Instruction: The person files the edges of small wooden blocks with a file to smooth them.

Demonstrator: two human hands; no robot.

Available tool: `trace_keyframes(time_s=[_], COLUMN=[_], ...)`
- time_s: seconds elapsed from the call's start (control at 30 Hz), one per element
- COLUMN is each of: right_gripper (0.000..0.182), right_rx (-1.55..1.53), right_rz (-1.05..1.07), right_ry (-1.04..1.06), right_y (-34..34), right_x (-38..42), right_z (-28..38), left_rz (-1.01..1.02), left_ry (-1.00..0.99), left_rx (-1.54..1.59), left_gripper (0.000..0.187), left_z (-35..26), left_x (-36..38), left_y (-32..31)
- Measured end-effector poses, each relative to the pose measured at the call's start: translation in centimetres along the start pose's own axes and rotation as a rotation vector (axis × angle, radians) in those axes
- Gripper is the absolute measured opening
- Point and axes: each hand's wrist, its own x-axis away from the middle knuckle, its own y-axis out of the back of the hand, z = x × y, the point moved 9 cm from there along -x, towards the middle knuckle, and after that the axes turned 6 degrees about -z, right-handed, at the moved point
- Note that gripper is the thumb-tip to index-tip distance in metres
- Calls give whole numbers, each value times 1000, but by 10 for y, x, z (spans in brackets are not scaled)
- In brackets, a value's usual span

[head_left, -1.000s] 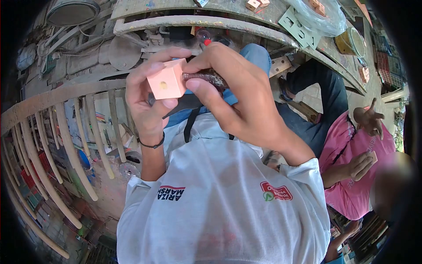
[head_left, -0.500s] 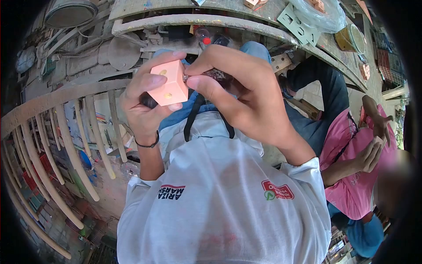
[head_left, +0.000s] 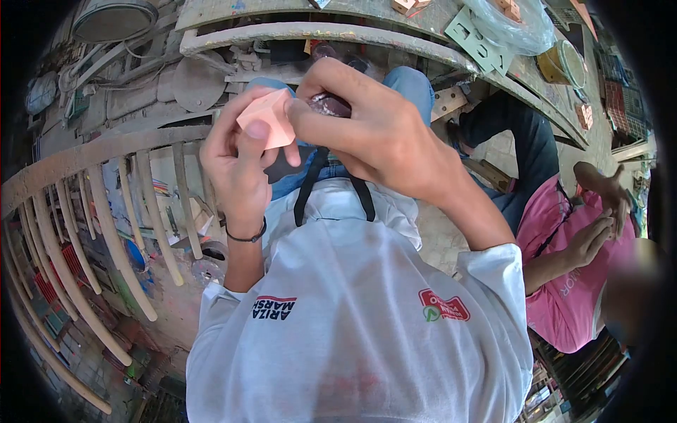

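Note:
My left hand (head_left: 236, 151), with a dark band at its wrist, grips a small pink block (head_left: 268, 121) with flat faces and sharp edges. The thumb presses on its near side while the fingers wrap behind. My right hand (head_left: 388, 130) is closed, its thumb and fingertips against the block's right side. Within its curled fingers shows a dark reddish-brown piece (head_left: 330, 104) with whitish dust on it; its kind I cannot make out. Both hands are raised above my lap.
A worktable (head_left: 395, 32) runs along the top, bearing a green stencil plate (head_left: 476, 39), a clear plastic bag (head_left: 518, 28) and a bucket (head_left: 562, 62). A slatted wooden railing (head_left: 106, 158) stands left. At right sits a person in a pink shirt (head_left: 550, 247).
The block has been turned in my left hand, so its dotted faces no longer show. My right hand has shifted slightly left and up, its fingers now covering the block's right edge.

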Motion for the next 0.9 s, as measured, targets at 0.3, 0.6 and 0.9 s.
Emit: trace_keyframes(time_s=[0.3,0.6,0.9], right_gripper=[11,11,22], right_rx=[-209,-33,99], right_rz=[24,4,135], right_ry=[-387,-159,106], right_y=[-1,4,-4], right_x=[-5,-9,-6], right_z=[-21,-9,1], left_rz=[-8,49,88], left_ry=[16,61,367], left_rx=[75,28,141], left_gripper=[48,44,44], left_z=[-7,-4,11], left_x=[-2,-4,3], left_y=[-7,-14,-25])
